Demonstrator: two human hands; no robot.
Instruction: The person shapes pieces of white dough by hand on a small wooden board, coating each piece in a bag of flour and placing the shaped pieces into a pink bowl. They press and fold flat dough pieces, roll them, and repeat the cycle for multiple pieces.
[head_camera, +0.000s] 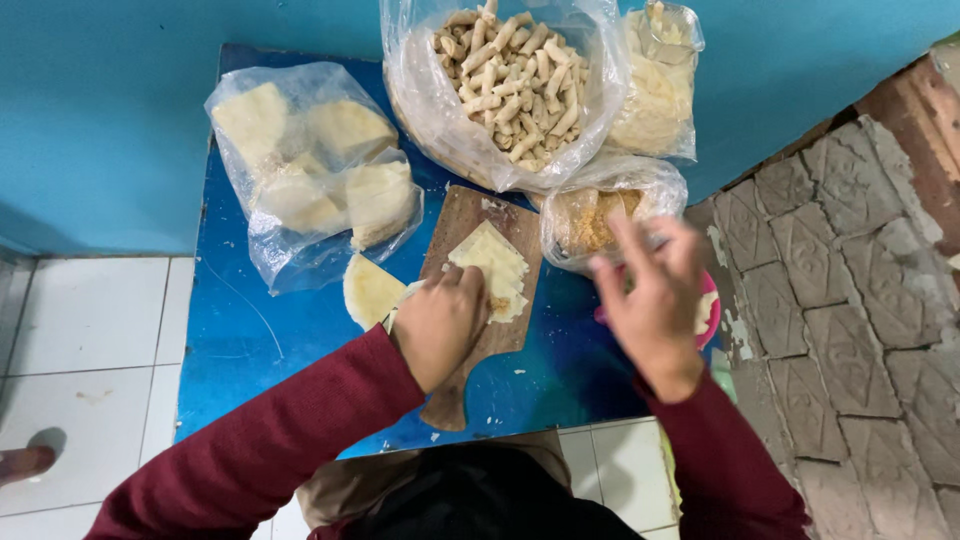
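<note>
1. Turquoise wall (120, 120) forms the background; a glossy blue worktop (250, 350) stands against it, over white floor tiles (90, 320) on the left and rough grey stone paving (850, 300) on the right.
2. A wooden cutting board (465, 225) with a handle lies at the worktop centre, handle toward the near edge.
3. A stack of thin, pale, square pastry sheets (490, 262) rests on the board, corners fanned.
4. Left hand (440, 325) rests on the near corner of the stack; its fingers (455, 280) are curled and pressed together on the sheets. Whether they pinch a sheet cannot be told.
5. Right hand (650, 300) is raised just right of the board, blurred, fingers (630, 240) spread and holding nothing visible.
6. A pink bowl (710, 310) lies under the right hand, mostly hidden.
7. One loose folded sheet (370, 290) lies on the worktop just left of the board.
8. Clear plastic bags crowd the far edge: one with stacked pale sheets (310, 160), one with small rolled pastry sticks (505, 75), one with brown crumbly filling (590, 220).
9. Open worktop remains along the near edge and left of the board handle.
</note>
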